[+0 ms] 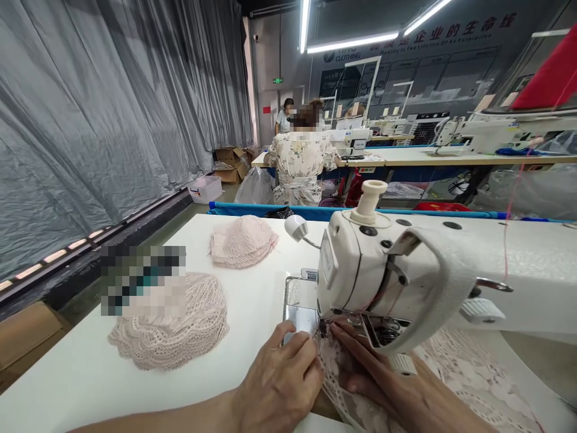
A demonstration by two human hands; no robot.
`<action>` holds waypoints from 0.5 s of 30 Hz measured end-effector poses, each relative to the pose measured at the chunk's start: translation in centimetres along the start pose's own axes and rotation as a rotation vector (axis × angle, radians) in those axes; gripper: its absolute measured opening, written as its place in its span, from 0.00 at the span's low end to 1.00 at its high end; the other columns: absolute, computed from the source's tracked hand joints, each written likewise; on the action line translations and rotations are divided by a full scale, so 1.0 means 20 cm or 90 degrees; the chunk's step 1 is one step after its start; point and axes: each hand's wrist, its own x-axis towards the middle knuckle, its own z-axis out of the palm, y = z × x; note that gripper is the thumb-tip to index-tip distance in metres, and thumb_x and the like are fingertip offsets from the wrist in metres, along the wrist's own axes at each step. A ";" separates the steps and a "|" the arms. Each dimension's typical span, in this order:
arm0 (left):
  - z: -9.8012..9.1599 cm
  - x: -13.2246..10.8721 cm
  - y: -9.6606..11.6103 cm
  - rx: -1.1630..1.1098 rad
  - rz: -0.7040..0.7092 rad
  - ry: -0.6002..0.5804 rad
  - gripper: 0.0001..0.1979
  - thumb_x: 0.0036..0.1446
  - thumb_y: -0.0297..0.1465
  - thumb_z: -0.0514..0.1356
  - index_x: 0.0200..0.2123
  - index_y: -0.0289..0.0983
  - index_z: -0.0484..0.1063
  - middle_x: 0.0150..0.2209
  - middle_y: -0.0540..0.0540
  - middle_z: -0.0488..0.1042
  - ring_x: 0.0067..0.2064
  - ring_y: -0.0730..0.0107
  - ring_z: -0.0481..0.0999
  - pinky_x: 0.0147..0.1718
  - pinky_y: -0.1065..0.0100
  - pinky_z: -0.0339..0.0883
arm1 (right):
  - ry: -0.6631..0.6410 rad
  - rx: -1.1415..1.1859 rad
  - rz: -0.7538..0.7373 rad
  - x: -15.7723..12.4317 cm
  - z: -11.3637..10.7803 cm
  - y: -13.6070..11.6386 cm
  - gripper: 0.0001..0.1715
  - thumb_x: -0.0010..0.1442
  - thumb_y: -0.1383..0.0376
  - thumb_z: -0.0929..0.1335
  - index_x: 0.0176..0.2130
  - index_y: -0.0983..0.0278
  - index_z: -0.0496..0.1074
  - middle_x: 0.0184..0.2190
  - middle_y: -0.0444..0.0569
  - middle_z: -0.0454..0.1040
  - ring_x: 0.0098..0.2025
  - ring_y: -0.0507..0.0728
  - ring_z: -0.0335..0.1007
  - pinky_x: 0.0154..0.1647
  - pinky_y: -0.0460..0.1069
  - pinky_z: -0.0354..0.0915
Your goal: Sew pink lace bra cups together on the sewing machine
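A white sewing machine [351,264] stands over the table, its presser foot [323,328] down near my fingertips. My left hand [288,376] is closed just left of the foot, fingers curled at the edge of the pale pink lace fabric [333,376]; its fingertips are partly hidden. On the other side, my right hand [374,364] grips the same lace, with long fingers pressed together and pointing at the foot. More lace [478,373] spreads under the right forearm. Red thread [507,222] runs down to the machine.
Two piles of lace pieces, a near one [180,325] and a far one [243,240], lie on the white table [252,337] at left. A cardboard box [29,337] stands by its left edge. Ahead, a person [297,162] sits at another machine; a second person [283,117] is beyond.
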 end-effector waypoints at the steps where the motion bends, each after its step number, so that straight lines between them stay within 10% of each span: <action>1: 0.00 0.00 0.00 -0.003 -0.002 0.001 0.10 0.59 0.18 0.50 0.28 0.31 0.67 0.30 0.46 0.68 0.37 0.69 0.69 0.44 0.63 0.61 | -0.041 0.017 -0.014 0.01 -0.03 0.00 0.27 0.68 0.56 0.51 0.44 0.61 0.73 0.38 0.52 0.77 0.37 0.59 0.74 0.33 0.52 0.69; 6: -0.01 -0.01 0.00 -0.058 0.030 0.030 0.13 0.62 0.19 0.46 0.29 0.31 0.67 0.40 0.43 0.72 0.47 0.71 0.68 0.51 0.63 0.56 | -0.181 0.123 -0.078 -0.02 -0.14 -0.09 0.27 0.63 0.48 0.56 0.43 0.62 0.72 0.44 0.53 0.75 0.41 0.60 0.72 0.44 0.54 0.67; 15: 0.00 -0.03 -0.01 -0.121 0.013 0.032 0.12 0.63 0.20 0.46 0.36 0.32 0.68 0.33 0.48 0.72 0.37 0.74 0.70 0.44 0.64 0.58 | 0.105 0.132 -0.014 -0.05 -0.02 -0.26 0.25 0.63 0.77 0.53 0.28 0.62 0.70 0.28 0.46 0.78 0.31 0.52 0.74 0.44 0.50 0.65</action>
